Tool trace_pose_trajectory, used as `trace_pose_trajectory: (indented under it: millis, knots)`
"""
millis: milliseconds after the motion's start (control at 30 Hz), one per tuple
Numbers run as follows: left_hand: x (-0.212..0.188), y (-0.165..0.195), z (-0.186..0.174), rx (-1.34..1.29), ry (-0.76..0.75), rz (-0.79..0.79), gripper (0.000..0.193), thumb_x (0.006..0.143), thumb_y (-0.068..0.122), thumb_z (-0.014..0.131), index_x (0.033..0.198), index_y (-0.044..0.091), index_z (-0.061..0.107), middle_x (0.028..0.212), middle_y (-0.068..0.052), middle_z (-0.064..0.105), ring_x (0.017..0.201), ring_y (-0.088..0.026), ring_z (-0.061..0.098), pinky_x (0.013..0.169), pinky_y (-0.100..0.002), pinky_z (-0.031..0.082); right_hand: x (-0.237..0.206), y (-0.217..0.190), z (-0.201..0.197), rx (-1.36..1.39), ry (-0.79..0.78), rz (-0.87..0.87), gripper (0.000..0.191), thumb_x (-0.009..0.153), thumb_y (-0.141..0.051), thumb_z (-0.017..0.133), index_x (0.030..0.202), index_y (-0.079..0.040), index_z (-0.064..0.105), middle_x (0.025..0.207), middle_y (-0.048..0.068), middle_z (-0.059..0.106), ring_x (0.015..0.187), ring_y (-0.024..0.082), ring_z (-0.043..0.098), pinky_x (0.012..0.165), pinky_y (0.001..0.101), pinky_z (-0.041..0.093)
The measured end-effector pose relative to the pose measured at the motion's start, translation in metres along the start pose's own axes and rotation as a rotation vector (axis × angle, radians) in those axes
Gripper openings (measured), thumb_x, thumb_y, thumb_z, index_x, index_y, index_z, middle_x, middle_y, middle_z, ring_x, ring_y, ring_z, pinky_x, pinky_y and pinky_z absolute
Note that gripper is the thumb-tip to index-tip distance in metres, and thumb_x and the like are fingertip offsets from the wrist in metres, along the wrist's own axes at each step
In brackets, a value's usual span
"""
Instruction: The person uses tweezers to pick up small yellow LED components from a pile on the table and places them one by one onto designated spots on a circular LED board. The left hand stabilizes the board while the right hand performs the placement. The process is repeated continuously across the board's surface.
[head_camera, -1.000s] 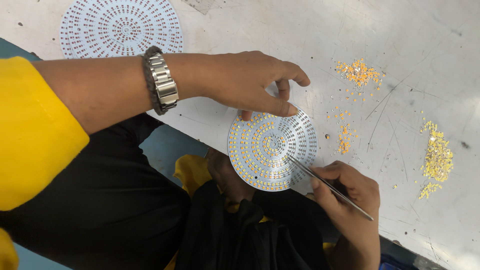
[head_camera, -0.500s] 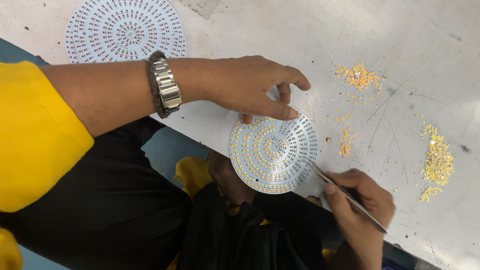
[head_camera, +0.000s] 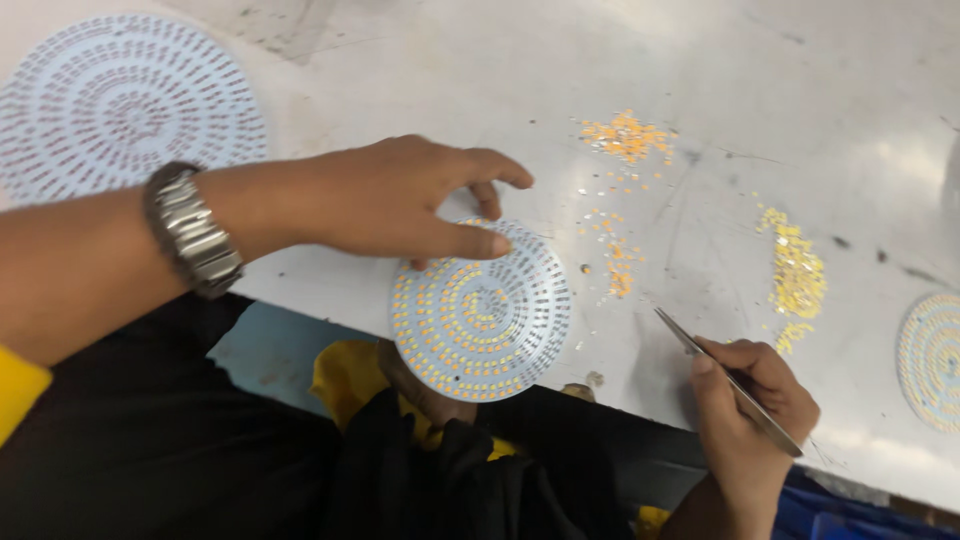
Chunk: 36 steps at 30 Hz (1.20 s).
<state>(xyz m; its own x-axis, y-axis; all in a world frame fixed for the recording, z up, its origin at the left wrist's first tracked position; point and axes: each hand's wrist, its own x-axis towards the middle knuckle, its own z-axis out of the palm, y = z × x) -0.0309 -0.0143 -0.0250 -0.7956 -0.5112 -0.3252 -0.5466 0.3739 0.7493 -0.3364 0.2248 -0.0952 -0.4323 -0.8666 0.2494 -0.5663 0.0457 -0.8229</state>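
My left hand (head_camera: 400, 200), with a metal watch (head_camera: 192, 242) on the wrist, pinches the top edge of a round white circuit board (head_camera: 482, 312) covered in small yellow chips. The board hangs half over the near edge of the grey table (head_camera: 420, 80). My right hand (head_camera: 750, 410) grips thin metal tweezers (head_camera: 722, 376), whose tips point up-left, a little to the right of the board and apart from it.
Piles of tiny loose chips lie on the table: orange ones (head_camera: 625, 135), a small scatter (head_camera: 617, 270), and a yellow heap (head_camera: 795, 275). A bare round board (head_camera: 120, 100) lies at far left, another populated one (head_camera: 932, 360) at the right edge.
My right hand has drawn the tweezers away from the board to the right. My left hand stays on the board's top edge.
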Motion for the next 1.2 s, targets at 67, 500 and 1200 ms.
trace_pose_trajectory:
  millis: [67,500,1200]
  knots:
    - [0.000,0.000,0.002,0.031,-0.031,-0.064,0.076,0.085,0.054,0.066,0.151,0.024,0.045,0.128,-0.004,0.068,0.064,-0.021,0.077,0.066,-0.036,0.062,-0.001,-0.001,0.002,-0.005,0.014,0.011,0.011,0.094,0.003,0.068,0.104,0.005,0.070,0.086,-0.001,0.064,0.073,0.001,0.051,0.066,0.0168,0.038]
    - [-0.001,0.023,0.006,0.238,-0.162,-0.421,0.072,0.091,0.052,0.072,0.154,0.038,0.041,0.130,0.016,0.066,0.069,-0.021,0.066,0.070,-0.035,0.063,0.001,0.015,-0.031,-0.106,0.349,0.192,0.006,0.095,-0.001,0.067,0.095,0.004,0.070,0.068,-0.005,0.056,0.059,-0.001,0.042,0.054,0.0184,0.030]
    - [0.000,-0.004,0.016,0.132,-0.126,-0.457,0.075,0.090,0.049,0.078,0.156,0.040,0.042,0.134,0.016,0.065,0.062,-0.017,0.066,0.070,-0.033,0.064,-0.008,0.014,-0.031,-0.162,0.329,0.171,0.009,0.091,0.000,0.069,0.097,0.006,0.071,0.070,-0.002,0.062,0.061,-0.001,0.049,0.056,0.0162,0.035]
